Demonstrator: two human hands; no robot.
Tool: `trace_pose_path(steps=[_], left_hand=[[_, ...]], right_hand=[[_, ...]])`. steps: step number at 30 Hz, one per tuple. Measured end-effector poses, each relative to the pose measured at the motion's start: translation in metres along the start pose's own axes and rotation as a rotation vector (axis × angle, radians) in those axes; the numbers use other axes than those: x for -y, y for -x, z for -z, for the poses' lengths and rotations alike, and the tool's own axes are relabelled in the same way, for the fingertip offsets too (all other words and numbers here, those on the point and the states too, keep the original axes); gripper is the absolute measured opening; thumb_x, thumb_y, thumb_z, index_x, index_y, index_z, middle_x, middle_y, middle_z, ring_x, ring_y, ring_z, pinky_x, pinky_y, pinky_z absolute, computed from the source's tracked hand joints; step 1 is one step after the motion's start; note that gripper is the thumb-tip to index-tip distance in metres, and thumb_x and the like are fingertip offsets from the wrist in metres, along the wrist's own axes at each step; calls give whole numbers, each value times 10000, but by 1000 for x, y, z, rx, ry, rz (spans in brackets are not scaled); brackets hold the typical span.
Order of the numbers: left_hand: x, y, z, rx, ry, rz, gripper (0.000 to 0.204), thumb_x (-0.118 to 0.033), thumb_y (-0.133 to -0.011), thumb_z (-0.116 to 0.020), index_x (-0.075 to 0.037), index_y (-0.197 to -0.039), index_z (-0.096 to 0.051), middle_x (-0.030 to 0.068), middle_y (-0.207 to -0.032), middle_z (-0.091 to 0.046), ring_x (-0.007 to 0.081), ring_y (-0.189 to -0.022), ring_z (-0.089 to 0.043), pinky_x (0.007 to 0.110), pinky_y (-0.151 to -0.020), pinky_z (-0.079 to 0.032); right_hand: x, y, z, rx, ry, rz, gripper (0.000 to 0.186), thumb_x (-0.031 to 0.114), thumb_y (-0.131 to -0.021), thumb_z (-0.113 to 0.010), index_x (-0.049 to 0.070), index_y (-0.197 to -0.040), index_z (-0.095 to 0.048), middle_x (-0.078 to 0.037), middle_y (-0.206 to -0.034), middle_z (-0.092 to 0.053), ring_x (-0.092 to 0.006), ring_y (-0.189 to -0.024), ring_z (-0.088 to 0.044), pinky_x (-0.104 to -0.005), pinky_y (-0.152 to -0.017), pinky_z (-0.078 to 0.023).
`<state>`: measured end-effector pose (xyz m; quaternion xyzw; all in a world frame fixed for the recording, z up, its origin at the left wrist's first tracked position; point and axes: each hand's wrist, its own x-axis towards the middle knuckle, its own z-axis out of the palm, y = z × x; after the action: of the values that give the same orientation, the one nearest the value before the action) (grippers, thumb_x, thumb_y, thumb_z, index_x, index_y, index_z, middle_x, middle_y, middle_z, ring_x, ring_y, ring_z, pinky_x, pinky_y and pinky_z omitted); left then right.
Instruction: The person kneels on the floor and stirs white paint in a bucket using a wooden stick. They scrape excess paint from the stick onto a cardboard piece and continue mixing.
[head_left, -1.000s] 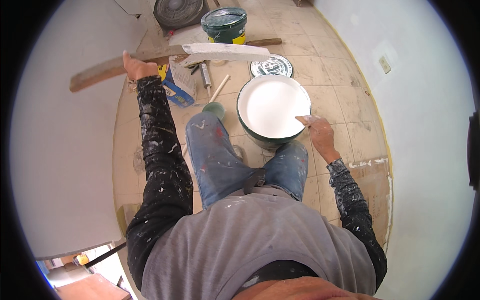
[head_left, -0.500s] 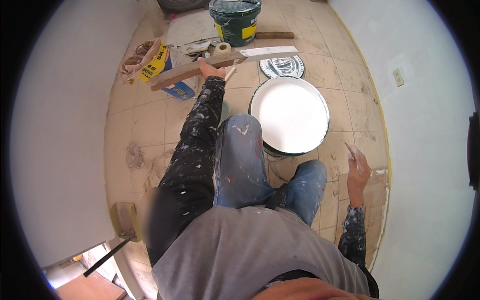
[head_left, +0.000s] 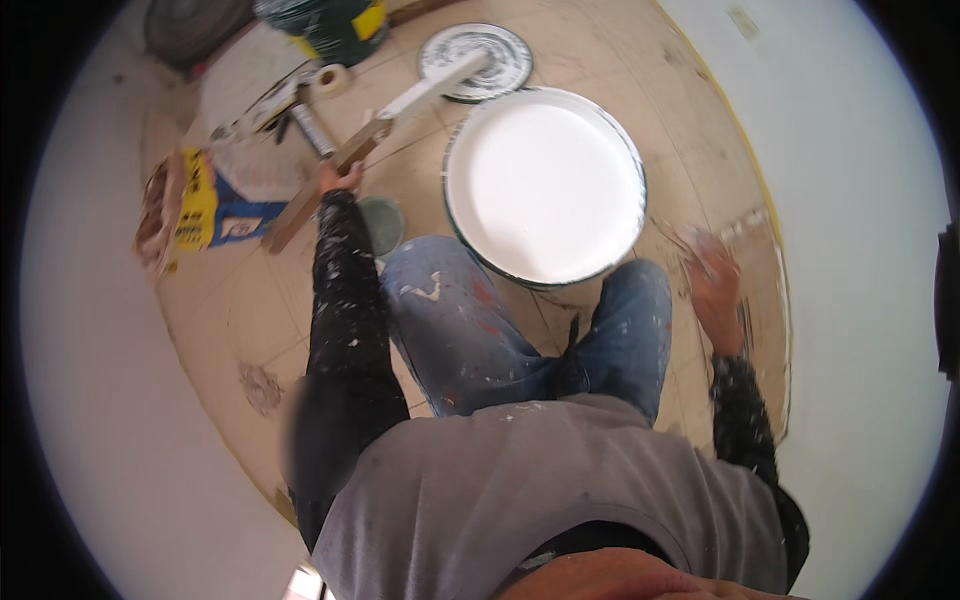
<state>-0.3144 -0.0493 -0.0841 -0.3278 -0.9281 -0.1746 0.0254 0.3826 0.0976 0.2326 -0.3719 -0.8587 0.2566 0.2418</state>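
Note:
My left hand (head_left: 342, 178) is closed round a long wooden stick (head_left: 290, 222), held slantwise. The stick's far end is coated white and lies across the view of a round, white-smeared bucket lid (head_left: 515, 70); whether it touches the lid I cannot tell. In front of my knees stands a large round bucket of white paint (head_left: 545, 185) with a dark green rim. To the right of that bucket is my right hand (head_left: 714, 280), blurred, whitish on the fingers. Its fingers are drawn together, and something thin juts from them that I cannot make out.
A yellow and blue bag (head_left: 200, 205) stands at the left. Beyond it lie a tape roll (head_left: 331, 80) and some tools. A dark green bucket (head_left: 335, 30) stands at the back. A greenish container (head_left: 382, 224) sits by my left knee, cardboard (head_left: 765, 300) along the right wall.
The view has turned and shifted. The stick, nearly level before, now slants up to the right, its white end over the lid. My right hand has moved up relative to my knees.

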Motion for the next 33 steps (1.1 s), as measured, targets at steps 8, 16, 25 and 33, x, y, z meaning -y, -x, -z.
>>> trace_pose_path(steps=[8, 16, 25, 33], left_hand=[[-15, 18, 10, 251, 937, 715, 757, -458, -947, -654, 23, -1475, -404, 229, -1449, -535, 378, -1315, -549, 463, -1109, -448], [-132, 27, 171, 331, 1802, 509, 669, -350, -1056, -510, 12, -1560, -256, 219, -1555, -443, 437, -1394, -460, 553, -1178, -363], [-194, 104, 334, 214, 1656, 118, 555, -328, -1079, -486, 17, -1504, -389, 225, -1535, -470, 385, -1392, -484, 487, -1180, -377], [-231, 150, 324, 264, 1502, 100, 496, -290, -1061, -543, 12, -1446, -469, 196, -1352, -628, 314, -1241, -618, 437, -1068, -484]], right_hand=[[-23, -16, -18, 94, 212, 375, 298, -37, -875, -653, 59, -1140, -751, -75, -1200, -732, -278, -1166, -657, -396, -1030, -530], [-78, 15, -48, 141, 321, 467, 334, 7, -866, -657, 129, -1165, -743, -28, -1222, -713, -271, -1217, -612, -400, -998, -534], [-100, 30, -31, 214, 157, 405, 182, 74, -927, -634, 93, -1071, -744, -84, -1114, -734, -286, -1032, -664, -396, -873, -550], [-107, 12, -44, 115, -55, -312, 283, 165, -928, -685, -52, -1109, -712, -175, -998, -733, -306, -924, -697, -350, -839, -551]])
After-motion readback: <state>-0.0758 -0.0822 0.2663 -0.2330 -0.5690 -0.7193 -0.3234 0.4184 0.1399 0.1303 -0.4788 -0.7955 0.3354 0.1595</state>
